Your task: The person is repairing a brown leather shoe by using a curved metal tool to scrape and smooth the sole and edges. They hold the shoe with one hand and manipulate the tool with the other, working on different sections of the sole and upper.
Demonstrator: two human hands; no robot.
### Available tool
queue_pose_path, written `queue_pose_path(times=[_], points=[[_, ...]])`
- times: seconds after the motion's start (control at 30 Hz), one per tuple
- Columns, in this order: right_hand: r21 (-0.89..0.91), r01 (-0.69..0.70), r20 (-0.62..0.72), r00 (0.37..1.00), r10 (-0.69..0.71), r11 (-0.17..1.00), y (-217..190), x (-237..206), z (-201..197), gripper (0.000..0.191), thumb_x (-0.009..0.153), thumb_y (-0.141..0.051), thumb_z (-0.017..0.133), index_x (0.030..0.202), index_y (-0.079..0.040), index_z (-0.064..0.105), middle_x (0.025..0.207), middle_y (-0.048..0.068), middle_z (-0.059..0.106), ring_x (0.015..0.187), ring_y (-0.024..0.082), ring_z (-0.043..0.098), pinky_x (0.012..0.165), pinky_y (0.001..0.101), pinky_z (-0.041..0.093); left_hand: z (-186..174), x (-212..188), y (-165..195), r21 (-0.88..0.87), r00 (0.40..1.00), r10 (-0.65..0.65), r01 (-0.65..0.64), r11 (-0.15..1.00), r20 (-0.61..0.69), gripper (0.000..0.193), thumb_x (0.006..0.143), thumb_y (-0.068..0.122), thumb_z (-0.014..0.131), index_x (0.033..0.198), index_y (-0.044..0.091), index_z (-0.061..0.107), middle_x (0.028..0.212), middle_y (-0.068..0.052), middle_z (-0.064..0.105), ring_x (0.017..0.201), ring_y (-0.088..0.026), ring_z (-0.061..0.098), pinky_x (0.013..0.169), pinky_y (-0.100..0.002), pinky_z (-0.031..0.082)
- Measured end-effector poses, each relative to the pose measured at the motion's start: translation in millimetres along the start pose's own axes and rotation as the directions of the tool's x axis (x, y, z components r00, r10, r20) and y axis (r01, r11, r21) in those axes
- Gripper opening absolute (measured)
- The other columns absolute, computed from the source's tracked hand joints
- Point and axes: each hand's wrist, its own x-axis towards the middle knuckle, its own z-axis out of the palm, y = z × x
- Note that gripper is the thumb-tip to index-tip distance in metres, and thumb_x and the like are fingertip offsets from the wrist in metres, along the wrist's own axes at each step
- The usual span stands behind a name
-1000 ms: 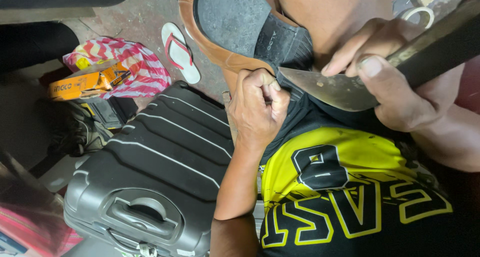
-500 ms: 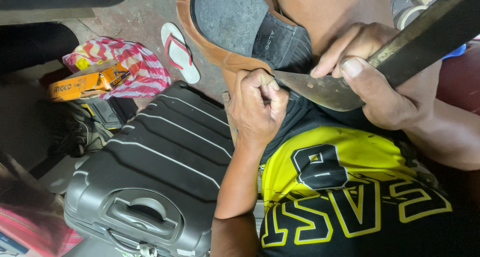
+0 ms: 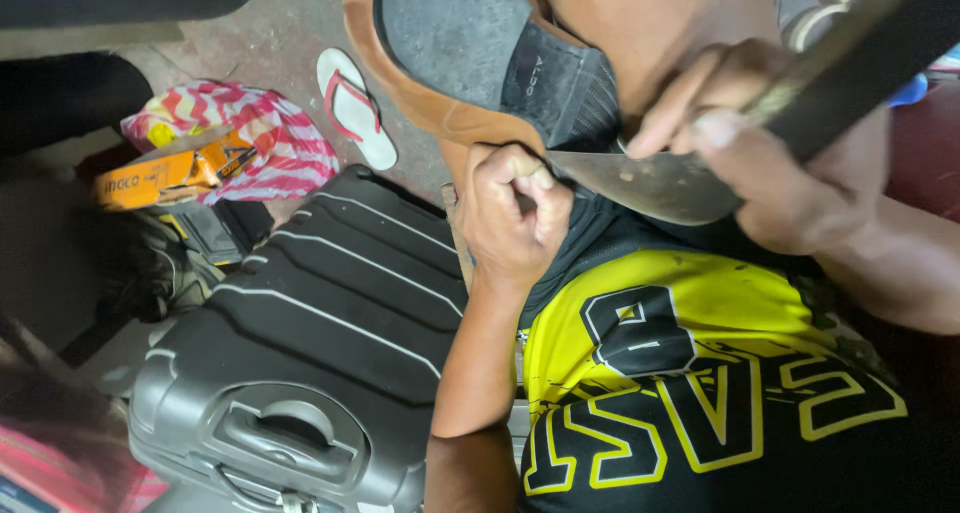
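Left hand (image 3: 515,213) closed in a fist, grip on the edge of a brown shoe (image 3: 470,63) turned sole-up. Right hand (image 3: 770,163) wrapped around a large knife (image 3: 650,185), thumb and forefinger pressed on the blade; blade tip sits just right of the left grip, at the shoe's heel. Below both grips: black-and-yellow shorts (image 3: 700,373). Left of the left grip: dark ribbed suitcase (image 3: 310,353) on the floor; beyond it a white flip-flop (image 3: 355,108) and striped cloth (image 3: 265,138).
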Motion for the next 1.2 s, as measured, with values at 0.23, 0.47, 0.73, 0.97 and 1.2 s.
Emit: queue_pose_path(times=[0.23,0.47,0.73,0.97,1.2], points=[[0.116,-0.019,-0.075,0.997,0.027,0.993,21,-14,-29,0.012,0.099,-0.009,0.051,0.095,0.002,0.050,0.083,0.011,0.057,0.081,0.026,0.066,0.075,0.0341,0.056,-11,-21,-7,-0.600,0.950,-0.308,0.223,0.769,-0.042,0.013,0.104,0.015,0.052,0.099,0.004,0.048,0.085,-0.008,0.053,0.066,-0.014,0.053,0.062,-0.027,0.051],[0.230,-0.082,-0.151,0.981,0.118,0.970,41,-17,-57,0.012,0.101,-0.013,0.052,0.098,-0.001,0.053,0.086,0.010,0.058,0.081,0.023,0.064,0.076,0.0329,0.054,-33,-11,-10,-0.517,0.878,-0.474,0.379,0.768,-0.060,0.040,0.108,0.037,0.052,0.083,0.005,0.047,0.073,-0.010,0.055,0.060,-0.012,0.051,0.060,-0.024,0.044],[0.253,-0.080,-0.181,0.975,0.128,0.964,46,-25,-71,0.013,0.103,-0.016,0.053,0.100,-0.004,0.056,0.089,0.008,0.059,0.081,0.020,0.063,0.078,0.0315,0.052,-32,23,3,-0.055,0.978,-0.172,0.167,0.984,-0.119,0.037,0.102,0.028,0.073,0.118,-0.002,0.061,0.122,-0.009,0.058,0.112,-0.017,0.057,0.093,-0.027,0.050],[0.228,-0.051,-0.170,0.981,0.092,0.972,31,-19,-70,0.014,0.105,-0.019,0.054,0.103,-0.006,0.058,0.092,0.006,0.060,0.082,0.017,0.061,0.079,0.0303,0.051,-18,37,22,-0.393,0.976,-0.180,0.118,0.912,-0.126,0.015,0.103,0.005,0.073,0.105,-0.002,0.060,0.110,-0.007,0.061,0.102,-0.015,0.058,0.098,-0.024,0.047],[0.097,0.077,-0.122,0.990,-0.065,0.992,-1,-3,-44,0.015,0.107,-0.023,0.055,0.105,-0.009,0.061,0.095,0.005,0.061,0.082,0.014,0.060,0.080,0.0290,0.049,-34,63,44,-0.297,0.973,-0.046,-0.025,0.954,-0.227,0.012,0.107,0.003,0.071,0.101,-0.001,0.061,0.101,-0.005,0.060,0.090,-0.011,0.055,0.086,-0.023,0.044]])
